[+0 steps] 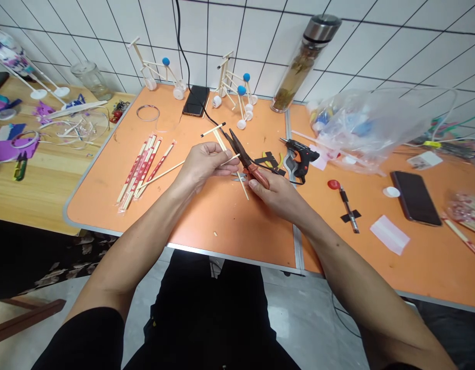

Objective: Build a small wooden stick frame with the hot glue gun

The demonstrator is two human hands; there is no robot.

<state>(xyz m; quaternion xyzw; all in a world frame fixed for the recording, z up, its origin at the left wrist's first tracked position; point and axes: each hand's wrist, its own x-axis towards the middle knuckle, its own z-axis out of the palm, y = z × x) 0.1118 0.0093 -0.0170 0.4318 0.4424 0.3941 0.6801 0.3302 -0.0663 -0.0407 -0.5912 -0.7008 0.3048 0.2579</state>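
My left hand (208, 163) is closed on a small frame of pale wooden sticks (219, 139). A crossbar (213, 129) with black ends tops this frame, and a thin stick end pokes out past my fingertips. My right hand (274, 192) grips scissors (243, 154) with reddish-brown handles, their dark blades pointing up and away beside the frame. Under the hands a loose stick (243, 186) lies slanted on the orange table (206, 226). Left of my left hand are red-and-white paper-wrapped chopsticks (143, 167) and a bare stick (162, 175).
Two stick models with blue balls (160, 72) (237, 85) stand along the tiled wall. Around them are a phone (196, 100), a tall tea bottle (305, 64), a black glue gun (301, 156) with its cord, a plastic bag (361, 128), a pen (348, 208) and another phone (416, 198).
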